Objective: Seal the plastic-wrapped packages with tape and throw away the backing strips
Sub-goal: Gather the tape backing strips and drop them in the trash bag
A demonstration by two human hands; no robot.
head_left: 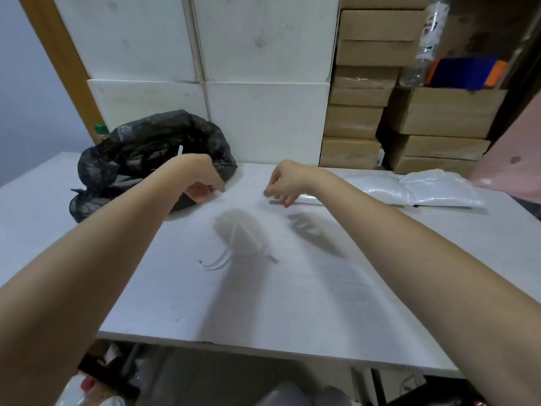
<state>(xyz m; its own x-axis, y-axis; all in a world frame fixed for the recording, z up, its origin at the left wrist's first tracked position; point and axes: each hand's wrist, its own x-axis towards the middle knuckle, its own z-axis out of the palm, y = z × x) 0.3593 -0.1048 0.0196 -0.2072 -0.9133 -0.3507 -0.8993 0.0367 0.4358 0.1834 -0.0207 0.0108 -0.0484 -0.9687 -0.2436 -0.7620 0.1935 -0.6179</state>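
Note:
Both my arms reach out over the white table [292,288]. My left hand [202,183] hangs with loosely curled fingers at the front edge of a crumpled black rubbish bag [140,153], and I see nothing in it. A thin white strip [180,150] sticks up from the bag just behind my wrist. My right hand [285,183] hovers above the table with thumb and forefinger close together; whether they pinch anything is unclear. Plastic-wrapped white packages [415,187] lie right of that hand. Thin clear backing strips [216,262] lie loose on the table nearer to me.
White foam boxes [263,68] stand stacked behind the table. Cardboard boxes [366,98] pile up at the back right. A person's pink sleeve [512,159] comes in at the right edge. Bottles and clutter [96,388] sit below the table's near edge.

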